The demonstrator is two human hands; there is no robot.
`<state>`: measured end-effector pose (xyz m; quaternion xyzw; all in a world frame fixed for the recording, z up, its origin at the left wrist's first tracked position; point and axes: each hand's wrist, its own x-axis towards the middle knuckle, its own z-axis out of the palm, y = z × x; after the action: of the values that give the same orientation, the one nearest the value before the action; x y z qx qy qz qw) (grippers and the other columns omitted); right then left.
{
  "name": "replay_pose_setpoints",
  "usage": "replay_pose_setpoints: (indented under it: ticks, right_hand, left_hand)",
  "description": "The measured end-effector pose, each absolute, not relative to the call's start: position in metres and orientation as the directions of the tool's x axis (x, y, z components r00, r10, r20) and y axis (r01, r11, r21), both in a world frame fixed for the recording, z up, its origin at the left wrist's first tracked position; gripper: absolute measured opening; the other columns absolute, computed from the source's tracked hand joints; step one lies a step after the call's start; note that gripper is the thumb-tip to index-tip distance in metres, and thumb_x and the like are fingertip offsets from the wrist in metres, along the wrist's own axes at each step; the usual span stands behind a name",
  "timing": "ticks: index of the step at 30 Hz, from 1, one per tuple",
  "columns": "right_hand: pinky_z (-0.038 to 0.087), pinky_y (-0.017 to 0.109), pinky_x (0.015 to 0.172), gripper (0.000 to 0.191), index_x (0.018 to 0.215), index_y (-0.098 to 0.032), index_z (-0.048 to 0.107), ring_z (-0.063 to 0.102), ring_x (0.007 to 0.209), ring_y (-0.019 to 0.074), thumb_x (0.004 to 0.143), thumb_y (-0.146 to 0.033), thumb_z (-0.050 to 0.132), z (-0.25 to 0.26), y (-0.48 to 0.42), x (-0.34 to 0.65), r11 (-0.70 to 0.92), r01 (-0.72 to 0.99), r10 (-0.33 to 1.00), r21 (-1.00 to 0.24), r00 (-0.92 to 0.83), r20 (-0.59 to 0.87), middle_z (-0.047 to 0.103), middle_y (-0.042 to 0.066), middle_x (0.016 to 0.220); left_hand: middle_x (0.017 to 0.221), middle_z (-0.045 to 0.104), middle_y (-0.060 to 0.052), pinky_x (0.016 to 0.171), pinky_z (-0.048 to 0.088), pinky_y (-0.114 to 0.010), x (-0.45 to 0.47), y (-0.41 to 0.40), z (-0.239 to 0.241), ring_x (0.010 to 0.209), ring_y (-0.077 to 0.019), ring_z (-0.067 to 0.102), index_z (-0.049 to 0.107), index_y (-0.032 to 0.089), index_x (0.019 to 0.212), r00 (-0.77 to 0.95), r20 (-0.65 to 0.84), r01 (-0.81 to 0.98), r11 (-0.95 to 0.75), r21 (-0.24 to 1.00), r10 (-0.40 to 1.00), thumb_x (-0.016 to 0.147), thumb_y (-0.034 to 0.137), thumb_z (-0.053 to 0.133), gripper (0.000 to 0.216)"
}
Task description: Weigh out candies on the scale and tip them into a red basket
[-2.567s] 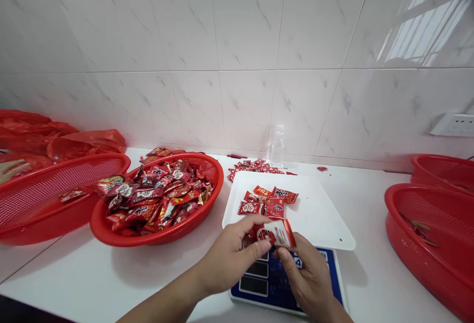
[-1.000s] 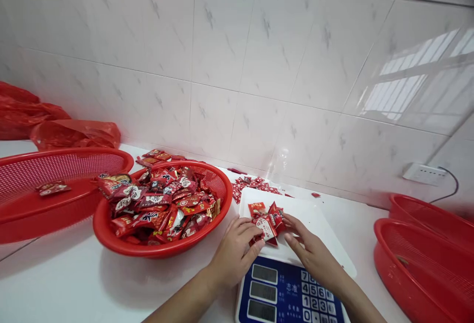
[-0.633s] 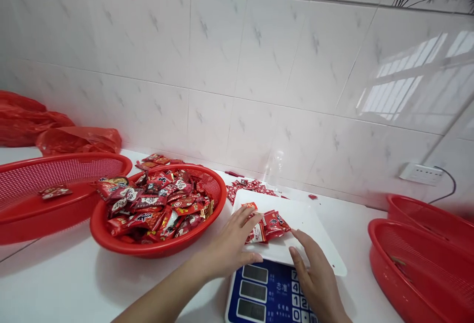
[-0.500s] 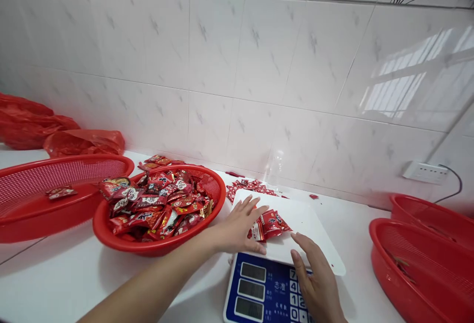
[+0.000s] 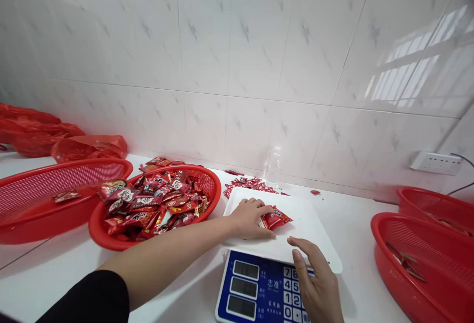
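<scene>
My left hand [image 5: 250, 217] lies on the white tray [image 5: 311, 234] of a blue electronic scale [image 5: 255, 288], its fingers curled over a small pile of red candy packets [image 5: 276, 218]. My right hand [image 5: 314, 278] rests flat with fingers stretched out at the tray's front edge, over the scale's keypad, holding nothing. To the left stands a red mesh basket [image 5: 111, 229] heaped with red wrapped candies [image 5: 155, 202].
A second red basket [image 5: 22, 214] at far left holds one packet. Two stacked red baskets [image 5: 418, 263] stand at the right. Loose red packets [image 5: 246, 183] lie behind the scale by the tiled wall. Red plastic bags [image 5: 85, 146] sit at back left. A wall socket [image 5: 437, 162] is at right.
The packet I held in both hands now lies on the tray with the others. My left hand has closed over the pile; my right hand has drawn back to the tray's front edge.
</scene>
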<state>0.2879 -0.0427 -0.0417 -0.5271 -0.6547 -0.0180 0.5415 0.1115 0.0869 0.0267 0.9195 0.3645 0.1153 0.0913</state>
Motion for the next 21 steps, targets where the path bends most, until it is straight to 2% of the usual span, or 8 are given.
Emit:
replay_pose_setpoints:
  ticks: [5, 9, 13, 18, 21]
  right_hand:
    - [0.056, 0.03, 0.08, 0.017, 0.104, -0.029, 0.061, 0.066, 0.097, 0.0167, 0.095, -0.032, 0.047, -0.041, -0.042, 0.29, 0.479, 0.692, 0.65, -0.541, 0.134, 0.748, 0.071, 0.001, 0.102]
    - [0.055, 0.027, 0.08, 0.016, 0.103, -0.028, 0.061, 0.066, 0.096, 0.0154, 0.095, -0.029, 0.047, -0.04, -0.042, 0.291, 0.493, 0.677, 0.64, -0.547, 0.143, 0.754, 0.071, 0.0, 0.1]
    - [0.055, 0.027, 0.079, 0.016, 0.102, -0.027, 0.062, 0.067, 0.093, 0.0158, 0.094, -0.028, 0.048, -0.039, -0.044, 0.291, 0.509, 0.661, 0.639, -0.551, 0.138, 0.756, 0.071, 0.001, 0.098]
    - [0.056, 0.031, 0.077, 0.019, 0.099, -0.025, 0.064, 0.068, 0.093, 0.0196, 0.094, -0.032, 0.047, -0.039, -0.045, 0.293, 0.468, 0.658, 0.675, -0.59, 0.164, 0.719, 0.072, 0.004, 0.098]
    - [0.056, 0.031, 0.076, 0.022, 0.096, -0.024, 0.066, 0.068, 0.091, 0.021, 0.093, -0.036, 0.048, -0.039, -0.046, 0.291, 0.448, 0.646, 0.688, -0.618, 0.193, 0.7, 0.072, 0.005, 0.096]
  left_hand:
    - [0.102, 0.063, -0.009, 0.081, 0.046, -0.04, 0.112, 0.085, 0.024, 0.097, -0.0296, 0.058, 0.062, 0.026, 0.115, 0.658, 0.202, 0.675, -0.687, 0.269, 0.726, 0.071, 0.058, 0.064, 0.055]
    - [0.101, 0.062, -0.007, 0.083, 0.046, -0.036, 0.111, 0.086, 0.031, 0.094, -0.0262, 0.058, 0.061, 0.021, 0.106, 0.641, 0.259, 0.661, -0.691, 0.292, 0.723, 0.073, 0.051, 0.065, 0.045]
    - [0.107, 0.061, -0.008, 0.087, 0.045, -0.035, 0.122, 0.088, 0.044, 0.1, -0.0258, 0.057, 0.058, 0.018, 0.107, 0.621, 0.291, 0.656, -0.686, 0.315, 0.728, 0.079, 0.054, 0.057, 0.045]
    - [0.118, 0.06, -0.007, 0.085, 0.048, -0.035, 0.151, 0.092, 0.048, 0.103, -0.0273, 0.059, 0.058, 0.023, 0.113, 0.661, 0.16, 0.667, -0.672, 0.323, 0.733, 0.071, 0.056, 0.061, 0.053]
    - [0.118, 0.063, -0.008, 0.08, 0.049, -0.04, 0.165, 0.093, 0.042, 0.102, -0.0323, 0.061, 0.053, 0.029, 0.126, 0.665, 0.021, 0.707, -0.638, 0.307, 0.747, 0.066, 0.053, 0.064, 0.066]
